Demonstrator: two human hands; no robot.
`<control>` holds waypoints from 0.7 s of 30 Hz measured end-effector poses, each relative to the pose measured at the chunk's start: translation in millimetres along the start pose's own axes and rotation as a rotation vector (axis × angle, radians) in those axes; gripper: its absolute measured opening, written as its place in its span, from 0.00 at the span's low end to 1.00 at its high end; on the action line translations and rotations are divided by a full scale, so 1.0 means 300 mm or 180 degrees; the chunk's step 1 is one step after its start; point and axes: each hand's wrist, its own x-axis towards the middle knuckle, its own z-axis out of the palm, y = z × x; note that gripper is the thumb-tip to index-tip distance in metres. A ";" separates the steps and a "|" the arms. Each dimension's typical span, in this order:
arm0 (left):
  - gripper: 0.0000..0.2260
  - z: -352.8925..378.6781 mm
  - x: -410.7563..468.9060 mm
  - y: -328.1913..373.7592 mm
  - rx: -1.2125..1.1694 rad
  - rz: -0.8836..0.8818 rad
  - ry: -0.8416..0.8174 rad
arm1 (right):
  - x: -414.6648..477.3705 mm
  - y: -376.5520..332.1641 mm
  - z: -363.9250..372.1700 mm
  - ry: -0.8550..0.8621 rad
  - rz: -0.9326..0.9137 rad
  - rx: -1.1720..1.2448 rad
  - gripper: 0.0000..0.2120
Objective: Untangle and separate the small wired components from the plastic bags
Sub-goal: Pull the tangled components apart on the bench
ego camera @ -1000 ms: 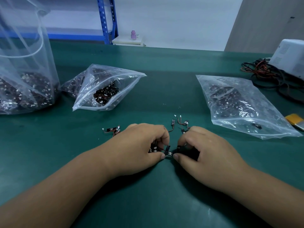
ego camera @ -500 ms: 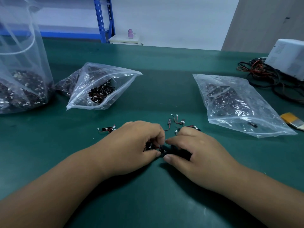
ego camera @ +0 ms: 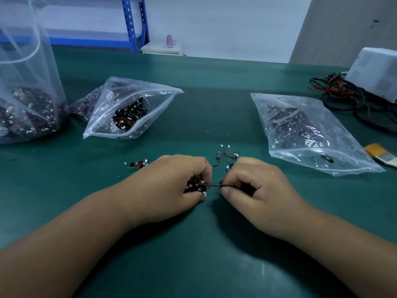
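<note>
Wired-component clump (ego camera: 196, 187) sits in the left hand (ego camera: 169, 186), thumb and curled fingers pinching it low over the green table (ego camera: 204, 244). We mark a thin red-black wire (ego camera: 213, 186) running straight from it to the right hand (ego camera: 260, 190), which pinches the wire's other end between thumb and forefinger. Both grips are closed on the same tangle, hands near each other but not touching. Just beyond the knuckles we see loose components (ego camera: 221, 155) lying on the table, and a single component (ego camera: 136, 164) just left of the left hand. An open bag (ego camera: 133, 100) of the same parts lies beyond and left of the hands, mouth toward the right. A tall bag (ego camera: 28, 93) stands at the left edge, and a flat bag (ego camera: 311, 134) lies to the right, well apart from the hands. Bare table shows between the forearms, near the front edge, and in the lane between the open bag and the flat bag. At far right we note a white box (ego camera: 378, 67) beside a cable pile (ego camera: 339, 93), and a yellow item (ego camera: 379, 153) near the flat bag's corner. The box has a printed panel, too small for us to read.
</note>
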 end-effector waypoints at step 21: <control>0.13 -0.017 -0.005 -0.011 0.0535 -0.0087 -0.0056 | 0.022 0.099 -0.069 -0.0222 0.0250 -0.0364 0.05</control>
